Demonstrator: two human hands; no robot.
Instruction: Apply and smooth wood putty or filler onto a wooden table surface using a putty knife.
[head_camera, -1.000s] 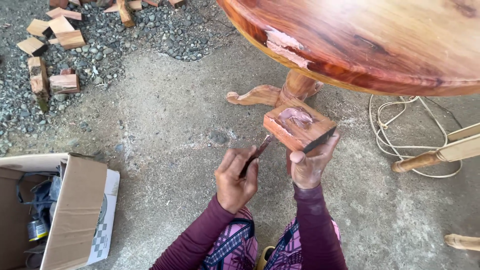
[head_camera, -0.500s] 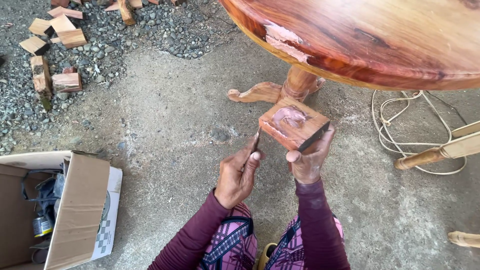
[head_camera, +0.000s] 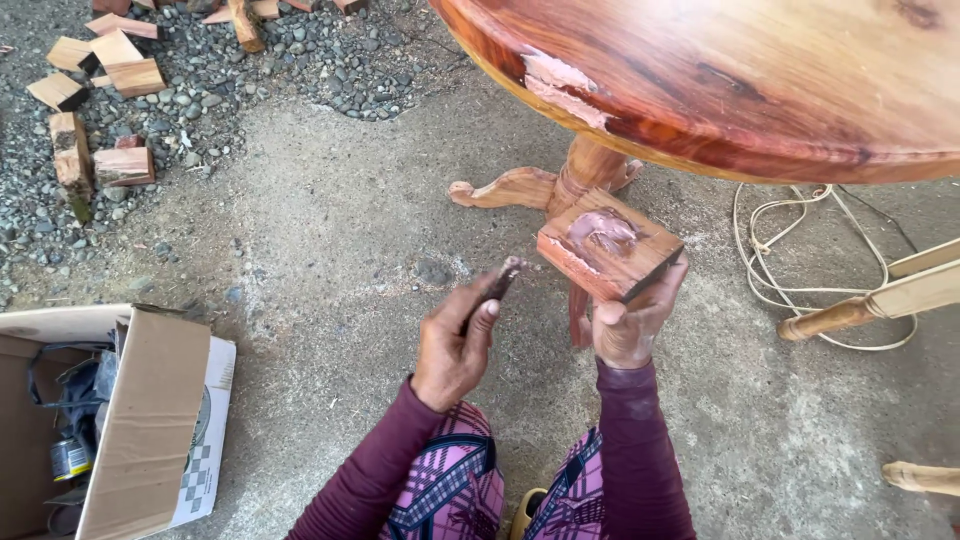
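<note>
- The right hand (head_camera: 628, 325) grips a square wooden block (head_camera: 608, 246) from below, fingers clamped on its near edge, holding it tilted up in front of the table leg (head_camera: 580, 175).
- On the block's top face sits a smear of pinkish-brown putty (head_camera: 602, 230).
- The left hand (head_camera: 455, 345) is closed around a thin dark stick (head_camera: 494, 290), thumb pressed along it; the stick's tip, coated with the same putty, points up and to the right, just beside the block's left corner but not touching it.
- Above the hands the round reddish tabletop (head_camera: 760, 80) fills the upper right; near its rim lies a pale filled patch (head_camera: 560, 85).
- The curved foot (head_camera: 500, 188) of the table base rests on the concrete floor (head_camera: 330, 250).
- At lower left stands an open cardboard box (head_camera: 140, 420) with a small can (head_camera: 70, 458) inside.
- Wood offcuts (head_camera: 95, 110) lie on gravel (head_camera: 300, 55) at upper left.
- A pale cord (head_camera: 770, 250) loops on the floor at right, beside a turned wooden leg (head_camera: 870, 305).
</note>
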